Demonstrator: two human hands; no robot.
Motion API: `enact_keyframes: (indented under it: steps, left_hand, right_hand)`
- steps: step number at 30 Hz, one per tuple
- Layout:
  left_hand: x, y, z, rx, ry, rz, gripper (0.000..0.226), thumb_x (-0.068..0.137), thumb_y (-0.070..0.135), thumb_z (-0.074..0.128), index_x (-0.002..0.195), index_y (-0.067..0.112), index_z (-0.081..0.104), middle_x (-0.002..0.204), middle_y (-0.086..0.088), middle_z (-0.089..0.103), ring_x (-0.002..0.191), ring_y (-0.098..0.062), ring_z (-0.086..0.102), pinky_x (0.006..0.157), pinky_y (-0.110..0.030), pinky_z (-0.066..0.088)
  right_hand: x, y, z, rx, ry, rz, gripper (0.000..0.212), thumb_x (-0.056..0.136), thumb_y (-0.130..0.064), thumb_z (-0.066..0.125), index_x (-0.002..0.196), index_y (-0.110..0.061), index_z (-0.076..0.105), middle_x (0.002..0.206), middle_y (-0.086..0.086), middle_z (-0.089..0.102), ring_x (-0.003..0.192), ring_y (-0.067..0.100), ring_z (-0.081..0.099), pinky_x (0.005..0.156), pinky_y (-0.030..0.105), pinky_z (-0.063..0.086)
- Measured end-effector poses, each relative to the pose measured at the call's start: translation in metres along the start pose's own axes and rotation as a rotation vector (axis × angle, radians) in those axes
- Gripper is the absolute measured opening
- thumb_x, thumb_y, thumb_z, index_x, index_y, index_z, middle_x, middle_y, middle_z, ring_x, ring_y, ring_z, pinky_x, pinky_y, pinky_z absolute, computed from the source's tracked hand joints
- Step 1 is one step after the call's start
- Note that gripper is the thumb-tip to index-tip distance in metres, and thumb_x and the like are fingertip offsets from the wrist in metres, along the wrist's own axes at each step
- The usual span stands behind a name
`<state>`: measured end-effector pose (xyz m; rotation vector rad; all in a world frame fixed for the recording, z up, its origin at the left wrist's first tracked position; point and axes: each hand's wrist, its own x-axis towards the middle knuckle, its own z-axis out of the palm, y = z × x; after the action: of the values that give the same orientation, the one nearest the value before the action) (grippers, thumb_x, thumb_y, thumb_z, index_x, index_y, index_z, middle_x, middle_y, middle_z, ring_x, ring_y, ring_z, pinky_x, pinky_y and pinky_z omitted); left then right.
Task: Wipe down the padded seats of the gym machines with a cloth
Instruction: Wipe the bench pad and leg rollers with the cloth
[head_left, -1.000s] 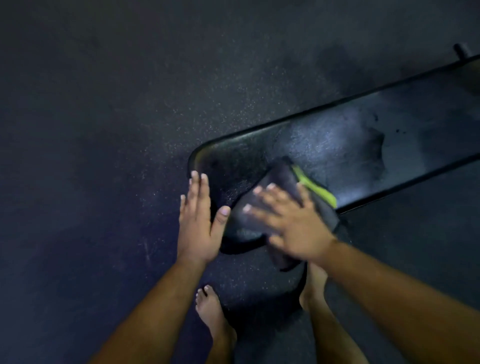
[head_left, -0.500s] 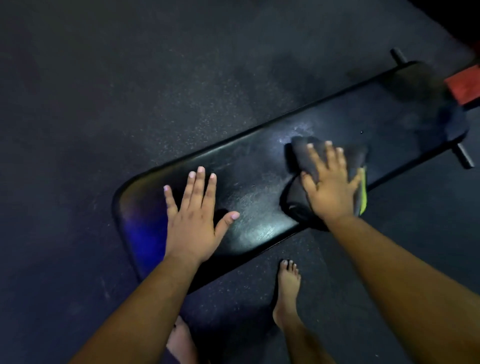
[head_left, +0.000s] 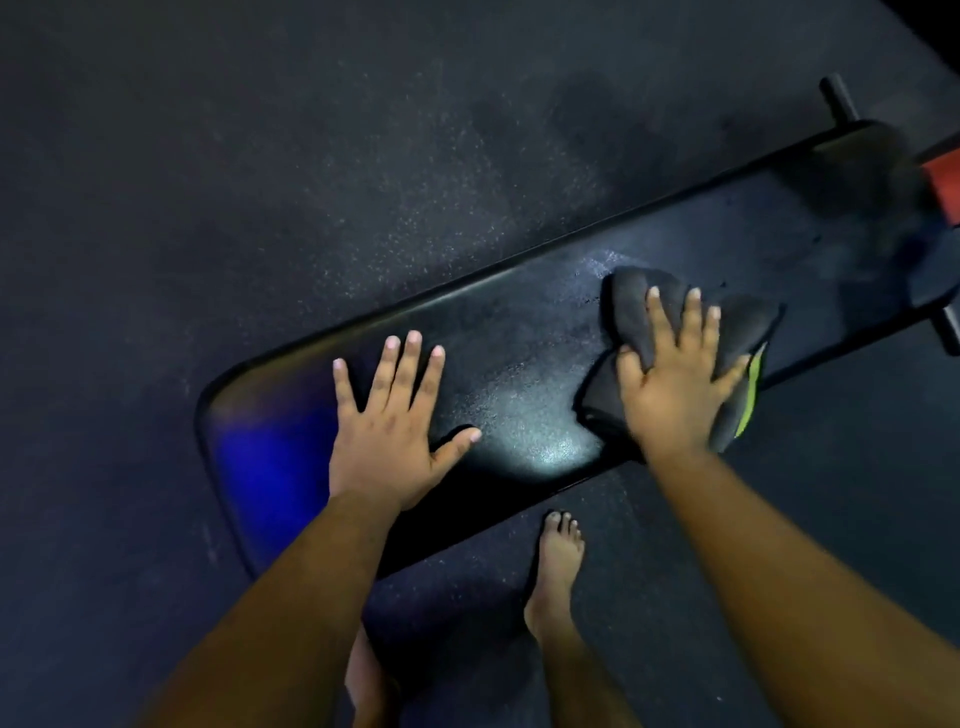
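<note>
Dark, folded cloth (head_left: 644, 322) with a yellow-green edge lies under the right hand (head_left: 675, 384), whose fingers (head_left: 655, 317) are spread and laid flat on it, pressing it onto the bench pad (head_left: 524, 374). The left hand (head_left: 387, 441) lies flat on the same pad, well apart from the cloth toward the pad's rounded near end, fingers straight and fanned wide, thumb out to the side, holding nothing.

Outward from the hands, the pad is a long black vinyl cushion with rounded corners and a raised seam round its rim. It looks faintly pebbled, with a bright sheen between the two hands and a blue glow at the rounded end. Beyond the cloth the pad runs into shadow, where a red block (head_left: 943, 182) is cut off by the picture's edge and short dark bars (head_left: 837, 98) stick out on either side; their form is hard to make out.

Around the pad lies dim, dark speckled rubber floor (head_left: 311, 182). One bare foot (head_left: 558, 566) stands on it beside the pad's near edge; another is mostly hidden behind the left forearm.
</note>
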<state>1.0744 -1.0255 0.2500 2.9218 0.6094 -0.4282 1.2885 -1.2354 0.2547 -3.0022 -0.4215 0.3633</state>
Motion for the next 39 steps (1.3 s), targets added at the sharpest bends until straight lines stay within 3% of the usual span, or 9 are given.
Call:
enact_keyframes:
  steps: [2, 4, 7, 13, 17, 20, 25, 32, 39]
  left_hand:
    - [0.000, -0.001, -0.002, 0.003, -0.017, -0.006, 0.095, 0.094, 0.082, 0.013, 0.165, 0.020, 0.003, 0.173, -0.007, -0.002, 0.160, -0.025, 0.001, 0.121, -0.069, 0.000]
    - [0.001, -0.002, -0.002, 0.008, -0.037, -0.005, 0.095, 0.095, 0.079, 0.012, 0.164, 0.013, 0.008, 0.173, -0.008, 0.000, 0.160, -0.026, 0.002, 0.121, -0.070, 0.003]
    - [0.001, -0.004, 0.001, 0.020, -0.056, 0.006, 0.097, 0.096, 0.078, 0.015, 0.163, 0.008, 0.012, 0.172, -0.010, 0.003, 0.159, -0.026, 0.004, 0.121, -0.071, 0.002]
    - [0.000, -0.003, 0.003, 0.009, -0.023, -0.014, 0.099, 0.094, 0.080, 0.021, 0.164, 0.012, 0.009, 0.173, -0.008, 0.004, 0.159, -0.025, 0.005, 0.121, -0.070, 0.004]
    - [0.000, -0.003, 0.002, -0.022, -0.031, 0.002, 0.112, 0.088, 0.087, 0.017, 0.162, 0.005, 0.002, 0.171, -0.017, 0.002, 0.159, -0.030, 0.006, 0.121, -0.071, 0.005]
    - [0.001, -0.005, 0.003, -0.027, -0.022, 0.008, 0.113, 0.087, 0.089, 0.015, 0.162, 0.006, 0.003, 0.171, -0.018, 0.002, 0.159, -0.031, 0.005, 0.121, -0.071, 0.002]
    - [0.002, -0.001, 0.000, -0.004, -0.037, 0.015, 0.104, 0.088, 0.087, 0.016, 0.164, 0.016, 0.010, 0.172, -0.013, 0.004, 0.159, -0.031, 0.003, 0.120, -0.071, -0.001]
    - [0.000, -0.004, -0.002, -0.014, -0.075, 0.037, 0.102, 0.089, 0.086, 0.013, 0.164, 0.017, 0.012, 0.173, -0.010, -0.003, 0.159, -0.031, -0.002, 0.117, -0.075, -0.001]
    - [0.013, 0.028, -0.011, -0.012, -0.026, 0.191, 0.102, 0.089, 0.087, 0.009, 0.164, 0.017, 0.016, 0.173, -0.011, 0.002, 0.159, -0.029, 0.004, 0.118, -0.074, -0.001]
  right_hand:
    - [-0.048, -0.039, 0.015, -0.084, -0.001, -0.179, 0.079, 0.088, -0.053, 0.038, 0.162, -0.040, 0.014, 0.173, 0.001, 0.005, 0.159, 0.029, 0.005, 0.115, 0.078, 0.006]
    - [-0.077, -0.073, 0.025, -0.134, -0.076, -0.616, 0.079, 0.090, -0.055, 0.042, 0.162, -0.039, 0.015, 0.173, 0.001, 0.006, 0.159, 0.027, 0.006, 0.116, 0.075, 0.004]
    - [0.007, -0.080, 0.010, -0.209, -0.143, -1.012, 0.079, 0.090, -0.052, 0.045, 0.161, -0.044, 0.014, 0.173, -0.005, 0.006, 0.159, 0.021, 0.006, 0.115, 0.072, 0.000]
    - [0.090, -0.098, -0.004, -0.072, -0.048, -0.227, 0.072, 0.088, -0.053, 0.038, 0.159, -0.045, 0.024, 0.172, -0.001, 0.008, 0.159, 0.025, 0.002, 0.114, 0.078, 0.001]
    - [-0.021, -0.126, 0.018, -0.171, -0.123, -0.715, 0.080, 0.089, -0.055, 0.042, 0.162, -0.039, 0.015, 0.173, 0.001, 0.003, 0.159, 0.027, 0.001, 0.116, 0.075, 0.004]
    - [0.038, -0.088, 0.002, -0.249, -0.150, -0.965, 0.080, 0.086, -0.056, 0.039, 0.161, -0.047, 0.013, 0.173, -0.004, 0.004, 0.159, 0.022, 0.005, 0.116, 0.073, 0.007]
    - [0.078, -0.064, -0.009, -0.056, -0.075, -0.235, 0.076, 0.091, -0.057, 0.041, 0.160, -0.047, 0.010, 0.173, -0.001, -0.003, 0.159, 0.026, -0.001, 0.115, 0.078, 0.006]
    - [-0.057, -0.011, 0.012, -0.134, -0.123, -0.770, 0.081, 0.085, -0.053, 0.048, 0.160, -0.046, 0.021, 0.173, -0.002, 0.008, 0.159, 0.023, 0.006, 0.118, 0.072, 0.000]
    - [0.012, 0.005, -0.002, -0.018, -0.018, -0.102, 0.076, 0.090, -0.054, 0.042, 0.160, -0.049, 0.010, 0.173, -0.003, -0.002, 0.159, 0.023, -0.003, 0.115, 0.078, 0.001]
